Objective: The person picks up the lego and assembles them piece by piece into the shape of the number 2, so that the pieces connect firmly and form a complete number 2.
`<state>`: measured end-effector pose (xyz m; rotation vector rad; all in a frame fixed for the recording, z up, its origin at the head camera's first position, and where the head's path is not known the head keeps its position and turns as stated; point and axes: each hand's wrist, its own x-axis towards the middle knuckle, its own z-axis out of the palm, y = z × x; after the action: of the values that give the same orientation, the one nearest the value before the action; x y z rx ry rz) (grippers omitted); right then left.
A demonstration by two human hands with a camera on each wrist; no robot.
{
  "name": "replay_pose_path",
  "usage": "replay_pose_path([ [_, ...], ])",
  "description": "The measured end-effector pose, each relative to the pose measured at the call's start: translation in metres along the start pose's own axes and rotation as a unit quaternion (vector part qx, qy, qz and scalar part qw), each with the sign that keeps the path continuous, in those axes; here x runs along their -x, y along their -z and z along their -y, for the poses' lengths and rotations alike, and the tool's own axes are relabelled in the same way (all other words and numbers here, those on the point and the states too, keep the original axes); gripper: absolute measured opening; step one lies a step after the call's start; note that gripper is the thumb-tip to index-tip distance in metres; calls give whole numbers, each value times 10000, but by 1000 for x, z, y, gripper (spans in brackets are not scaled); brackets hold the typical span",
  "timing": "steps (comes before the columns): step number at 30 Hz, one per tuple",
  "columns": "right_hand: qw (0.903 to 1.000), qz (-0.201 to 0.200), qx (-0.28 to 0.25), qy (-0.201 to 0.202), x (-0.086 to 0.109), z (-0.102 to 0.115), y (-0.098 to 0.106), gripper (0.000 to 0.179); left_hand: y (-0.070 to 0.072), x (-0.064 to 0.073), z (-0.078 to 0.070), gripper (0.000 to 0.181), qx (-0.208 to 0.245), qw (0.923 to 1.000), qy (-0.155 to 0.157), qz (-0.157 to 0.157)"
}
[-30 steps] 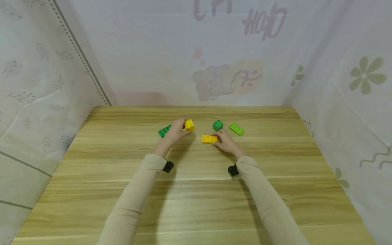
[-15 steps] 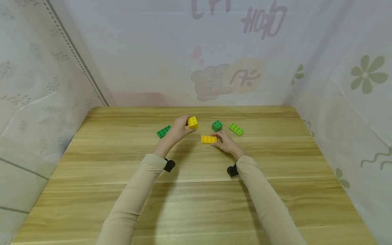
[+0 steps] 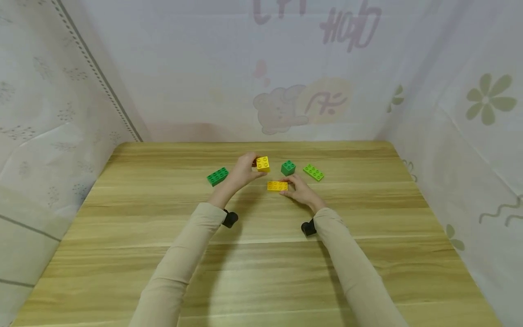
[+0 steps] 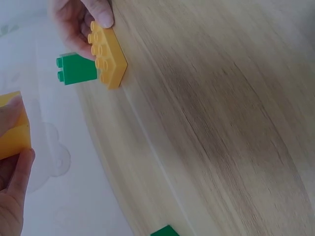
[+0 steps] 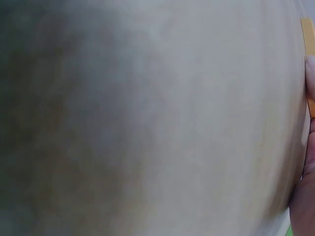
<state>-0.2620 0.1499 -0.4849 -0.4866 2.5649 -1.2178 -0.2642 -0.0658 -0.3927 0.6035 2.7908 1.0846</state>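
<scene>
In the head view my left hand (image 3: pixel 244 170) pinches a yellow square block (image 3: pixel 263 164) with four studs and holds it raised above the table. The left wrist view shows fingers and thumb on this yellow block (image 4: pixel 14 129). My right hand (image 3: pixel 301 190) grips the right end of a flat, longer yellow-orange block (image 3: pixel 276 186), which lies on the table. Just behind the right fingers stands a dark green square block (image 3: pixel 288 167). At the edge of the right wrist view, only part of the yellow-orange block (image 5: pixel 309 37) shows.
A long dark green block (image 3: pixel 217 176) lies to the left of my left hand. To the right, beyond the green square block, lies a flat lime green block (image 3: pixel 313 172). The wooden table (image 3: pixel 253 272) ends at a printed curtain (image 3: pixel 196 81) behind.
My left hand has lifted the yellow square block and carried it rightward, closer to the long yellow-orange block. The right hand keeps its grip in nearly the same place.
</scene>
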Motion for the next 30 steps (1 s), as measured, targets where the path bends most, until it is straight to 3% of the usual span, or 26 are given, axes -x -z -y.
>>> replay_pose_path([
  [20, 10000, -33, -89, -24, 1, 0, 0, 41, -23, -13, 7, 43, -168, 9990, 0, 413],
  [30, 9998, 11, -198, -15, 1, 1, 0, 41, -40, -18, 17, 40, -63, 9965, 113, 826],
])
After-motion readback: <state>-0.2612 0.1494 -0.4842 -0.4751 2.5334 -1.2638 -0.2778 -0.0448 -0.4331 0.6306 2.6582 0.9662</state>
